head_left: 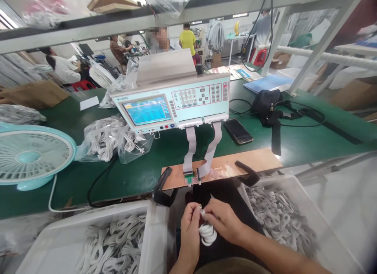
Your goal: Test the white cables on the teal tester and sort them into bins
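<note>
Big green tabletop [303,140] up front, tester [200,99] sitting on it, clamped board [259,160] along the near edge. Just below that, left hand [190,223] and right hand [223,219] are both mostly closed, fingertips pinching the white cable [208,235] near its ends, coil hanging between them. Looks to me like the step's fingering those ends; next move probably calls for a steady pinch.
</note>
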`<state>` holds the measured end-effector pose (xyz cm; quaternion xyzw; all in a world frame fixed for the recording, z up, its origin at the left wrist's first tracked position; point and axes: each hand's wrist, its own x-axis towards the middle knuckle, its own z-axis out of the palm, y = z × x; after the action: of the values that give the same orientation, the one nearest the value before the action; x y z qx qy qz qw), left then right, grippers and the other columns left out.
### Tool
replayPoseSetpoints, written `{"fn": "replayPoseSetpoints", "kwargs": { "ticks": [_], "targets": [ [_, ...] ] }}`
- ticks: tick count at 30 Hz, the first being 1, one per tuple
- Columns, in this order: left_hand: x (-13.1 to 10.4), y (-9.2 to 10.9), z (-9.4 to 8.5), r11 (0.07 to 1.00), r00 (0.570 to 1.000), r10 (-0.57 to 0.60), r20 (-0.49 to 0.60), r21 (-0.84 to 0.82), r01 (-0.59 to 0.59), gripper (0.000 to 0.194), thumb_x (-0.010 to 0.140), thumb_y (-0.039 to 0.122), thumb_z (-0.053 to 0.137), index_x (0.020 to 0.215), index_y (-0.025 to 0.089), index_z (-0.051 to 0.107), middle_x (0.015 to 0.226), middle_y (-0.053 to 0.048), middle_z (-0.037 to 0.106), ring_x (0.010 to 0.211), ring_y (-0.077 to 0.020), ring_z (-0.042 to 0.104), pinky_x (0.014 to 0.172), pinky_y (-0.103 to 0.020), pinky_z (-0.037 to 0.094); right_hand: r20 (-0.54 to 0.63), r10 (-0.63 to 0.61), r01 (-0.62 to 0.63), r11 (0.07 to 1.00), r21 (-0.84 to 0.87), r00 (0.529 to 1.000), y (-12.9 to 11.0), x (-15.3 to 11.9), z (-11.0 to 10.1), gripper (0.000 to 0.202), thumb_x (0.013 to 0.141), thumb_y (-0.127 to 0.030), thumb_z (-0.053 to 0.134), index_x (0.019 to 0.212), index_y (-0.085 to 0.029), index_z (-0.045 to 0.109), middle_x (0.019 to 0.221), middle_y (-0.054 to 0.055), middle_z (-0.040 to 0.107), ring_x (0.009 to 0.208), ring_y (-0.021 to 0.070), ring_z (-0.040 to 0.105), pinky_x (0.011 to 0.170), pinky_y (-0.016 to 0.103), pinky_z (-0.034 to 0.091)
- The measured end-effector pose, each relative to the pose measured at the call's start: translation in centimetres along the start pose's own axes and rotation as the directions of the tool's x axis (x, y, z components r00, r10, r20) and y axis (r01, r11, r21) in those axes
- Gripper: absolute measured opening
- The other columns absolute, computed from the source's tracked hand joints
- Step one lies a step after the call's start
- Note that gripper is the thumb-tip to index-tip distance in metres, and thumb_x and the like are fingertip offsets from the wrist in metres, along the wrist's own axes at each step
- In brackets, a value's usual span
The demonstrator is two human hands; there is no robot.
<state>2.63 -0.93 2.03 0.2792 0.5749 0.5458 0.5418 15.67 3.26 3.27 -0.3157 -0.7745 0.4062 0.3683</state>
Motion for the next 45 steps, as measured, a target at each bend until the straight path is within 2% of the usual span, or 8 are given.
{"fn": "replayPoseSetpoints", "kwargs": {
  "ticks": [3,6,13,17,22,26,36,45],
  "targets": [
    [1.3,0.7,-0.1,0.981,0.994,0.099,0.038,0.164,-0.104,0.022,0.078,0.039,0.061,0.077,0.017,0.061,0.068,0.001,0.056,0.067,-0.0142,0.053,0.063,-0.021,0.043,-0.19,0.231,-0.201,0.966,0.162,0.954,0.4,1.6,0.3,0.02,0.087,-0.022,0.047,0.069,-0.018,0.051,0.066,-0.002,0.046,0.061,0.0128,0.044,0.057,0.024,0.036],
    [2.8,1.0,-0.3,0.98,0.995,0.1,-0.014,0.174,-0.096,0.027,0.074,0.043,0.064,0.078,0.016,0.065,0.07,-0.002,0.062,0.068,-0.0163,0.057,0.063,-0.023,0.046,-0.226,0.355,-0.274,0.905,0.324,0.907,0.9,2.9,0.9,0.021,0.085,-0.028,0.049,0.067,-0.017,0.051,0.063,-0.002,0.046,0.06,0.013,0.043,0.056,0.024,0.036],
    [3.9,0.9,-0.6,0.994,0.993,-0.109,-0.04,-0.013,0.108,0.035,0.066,0.043,0.071,0.086,0.014,0.067,0.073,-0.003,0.064,0.062,-0.0147,0.058,0.053,-0.022,0.047,-0.226,0.47,-0.326,0.819,0.472,0.853,2.0,3.8,2.0,0.021,0.081,-0.032,0.056,0.068,-0.015,0.058,0.063,-0.001,0.053,0.06,0.0134,0.045,0.057,0.024,0.037],
    [4.3,1.7,-1.4,0.995,0.993,-0.092,0.077,0.041,0.09,0.033,0.07,0.042,0.069,0.085,0.013,0.067,0.072,-0.003,0.063,0.063,-0.0145,0.058,0.055,-0.023,0.049,-0.198,0.525,-0.345,0.754,0.559,0.828,1.8,4.0,1.9,0.025,0.076,-0.036,0.061,0.064,-0.015,0.057,0.059,-0.002,0.052,0.055,0.0121,0.043,0.052,0.023,0.035],
    [5.2,3.0,-2.7,0.946,0.947,0.0,0.322,0.306,-0.105,0.033,0.082,0.043,0.053,0.075,0.015,0.067,0.065,0.0,0.056,0.059,-0.0129,0.052,0.052,-0.021,0.043,-0.094,0.652,-0.381,0.547,0.745,0.753,0.8,4.7,1.9,0.031,0.066,-0.042,0.071,0.06,-0.015,0.055,0.054,-0.002,0.051,0.05,0.0112,0.043,0.049,0.023,0.034],
    [5.6,2.6,-2.7,0.925,0.957,0.181,0.226,0.292,-0.244,0.027,0.084,0.037,0.052,0.072,0.016,0.065,0.075,-0.001,0.058,0.073,-0.015,0.051,0.067,-0.023,0.042,-0.086,0.682,-0.341,0.466,0.816,0.727,0.5,4.9,2.2,0.033,0.062,-0.042,0.074,0.059,-0.015,0.055,0.052,-0.004,0.048,0.047,0.0091,0.039,0.048,0.022,0.032],
    [4.9,1.2,-1.3,0.981,0.987,0.161,-0.026,0.112,-0.157,0.029,0.08,0.04,0.056,0.065,0.015,0.06,0.06,0.002,0.051,0.06,-0.0121,0.045,0.056,-0.021,0.036,-0.115,0.654,-0.377,0.56,0.738,0.748,0.0,4.7,2.0,0.038,0.066,-0.051,0.07,0.059,-0.016,0.056,0.053,-0.002,0.049,0.049,0.0107,0.04,0.048,0.023,0.034],
    [4.5,1.8,-0.2,0.941,0.966,0.258,-0.016,0.229,-0.248,0.032,0.085,0.035,0.049,0.063,0.014,0.062,0.059,0.001,0.057,0.059,-0.0126,0.05,0.057,-0.023,0.038,-0.1,0.657,-0.39,0.555,0.735,0.747,0.6,4.0,2.2,0.029,0.067,-0.043,0.073,0.066,-0.016,0.061,0.06,-0.001,0.055,0.056,0.0124,0.046,0.055,0.024,0.037]
  ]
}}
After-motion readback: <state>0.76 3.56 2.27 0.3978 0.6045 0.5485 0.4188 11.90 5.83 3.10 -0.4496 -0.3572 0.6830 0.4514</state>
